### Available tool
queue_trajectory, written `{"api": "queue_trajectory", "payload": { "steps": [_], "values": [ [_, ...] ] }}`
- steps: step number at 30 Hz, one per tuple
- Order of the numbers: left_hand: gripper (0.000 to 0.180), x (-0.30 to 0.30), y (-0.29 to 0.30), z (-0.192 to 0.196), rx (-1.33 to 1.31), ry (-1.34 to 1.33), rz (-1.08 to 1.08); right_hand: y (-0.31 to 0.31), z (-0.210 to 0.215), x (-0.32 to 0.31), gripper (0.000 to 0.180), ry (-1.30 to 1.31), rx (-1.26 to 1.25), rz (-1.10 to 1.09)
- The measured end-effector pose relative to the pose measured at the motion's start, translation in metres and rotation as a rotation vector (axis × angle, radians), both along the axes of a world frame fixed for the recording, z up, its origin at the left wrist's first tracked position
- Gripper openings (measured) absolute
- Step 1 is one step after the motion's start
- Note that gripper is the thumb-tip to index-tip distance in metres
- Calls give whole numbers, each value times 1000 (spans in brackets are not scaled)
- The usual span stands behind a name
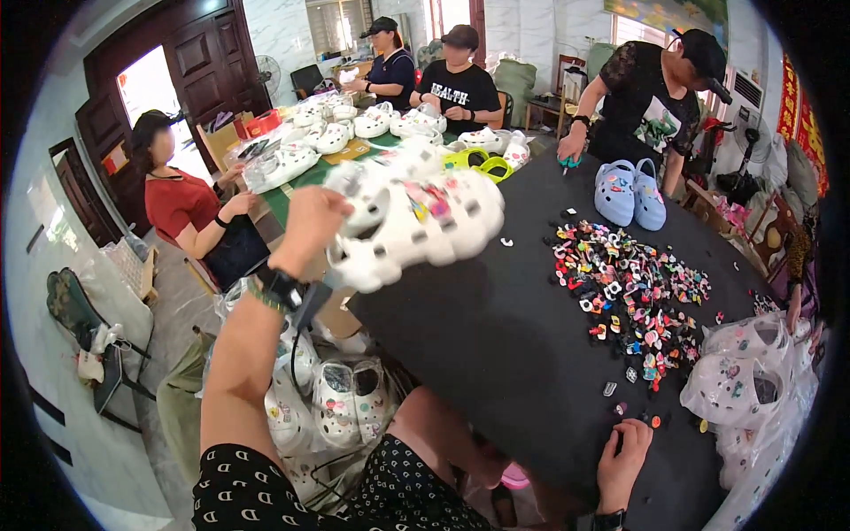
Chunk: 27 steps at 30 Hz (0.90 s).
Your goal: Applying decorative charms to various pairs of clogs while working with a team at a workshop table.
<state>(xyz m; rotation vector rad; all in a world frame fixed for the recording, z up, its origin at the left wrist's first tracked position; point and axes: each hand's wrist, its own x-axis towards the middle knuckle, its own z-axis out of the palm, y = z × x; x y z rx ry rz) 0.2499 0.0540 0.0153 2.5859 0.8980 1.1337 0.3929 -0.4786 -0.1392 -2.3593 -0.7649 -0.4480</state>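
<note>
We're in a busy workroom w/ a dark wooden door far left, pale stone floor, and one long table [496,354] under black cloth that runs from near us to the far end, where it turns green.

Far left, a seated person in a red top [181,202] works at the table edge. Below our arm, near left on the floor, sits a heap of finished white clogs [328,403] in clear bags.

Our left hand [310,217] is raised over the table's left edge, fingers wrapped shut round a pair of white foam clogs [416,226] w/ coloured charms pushed into the top holes. We judge the pair light, a bit springy, not slippery, not fragile; the charms could pop off if squeezed or knocked. Best hold looks like the heel strap or side wall, away from the charms.

Middle of the black cloth is bare, so there's open room there to set things down. The left edge is close under the clogs; anything dropped short would fall onto the heap.

Right of centre, a spread of small coloured charms [633,296] lies loose. Far right, a pair of light-blue clogs [629,190] stands near a person in black [651,97]. Near right, bagged white clogs [744,376] crowd that edge.

Our right hand [627,460] rests at the near edge, fingertips pressed down beside a few stray charms; whether it pinches one, we can't tell.
</note>
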Motion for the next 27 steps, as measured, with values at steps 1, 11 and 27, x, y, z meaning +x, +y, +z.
{"api": "queue_trajectory", "payload": {
  "steps": [1,11,27],
  "values": [
    [13,3,36,-6,-20,-22,76,1,1,0,12,8,-6,4],
    [46,53,153,-115,-121,159,255,-4,1,1,12,5,-38,-21],
    [28,-62,21,-222,-34,125,204,-11,-14,12,9,-103,-141,52]
  ]
}}
